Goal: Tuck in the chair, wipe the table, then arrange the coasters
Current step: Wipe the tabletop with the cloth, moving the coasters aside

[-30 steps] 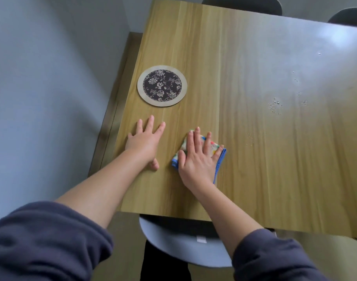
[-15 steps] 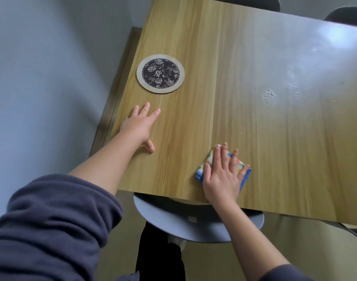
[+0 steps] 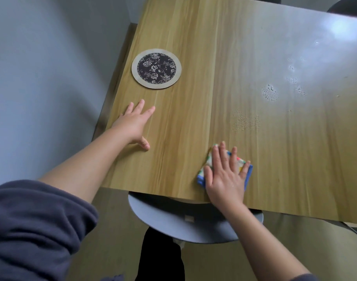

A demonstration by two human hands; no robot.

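Wiping: this looks like the step in hand. The right hand point(image 3: 224, 179) presses a folded cloth point(image 3: 249, 173) flat on the desk point(image 3: 194, 118) close to its near edge. The fingers are straight and spread over the cloth, not curled round it.
Left hand: the left hand point(image 3: 134, 123) lies palm down on the desk near the left edge. Its fingers are straight and it holds nothing, so it seems to serve as a brace.
Hands: they are well apart, with bare desk between them.
Chair: the chair point(image 3: 173, 222) shows below the near edge with part of its seat under the desk. Tucking in seems done.
Drops: one patch of fine drops point(image 3: 245, 121) sits just beyond the cloth. A wetter patch point(image 3: 270, 93) lies farther off to the right, with scattered specks beyond it toward the glare.
Coaster: the round, floral coaster point(image 3: 156, 68) lies flat near the left edge, beyond the left hand and not touching it, well apart from the cloth. Only this one shows.
Next move: it calls for pushing the cloth away and to the right, through the near patch and then the far one. The palm should stay flat so the folds do not bunch. The reach is long, so the left hand probably has to take some weight.
Left to do: the far right of the desk looks wet, the spot under the coaster may need a pass, and arranging has not begun.
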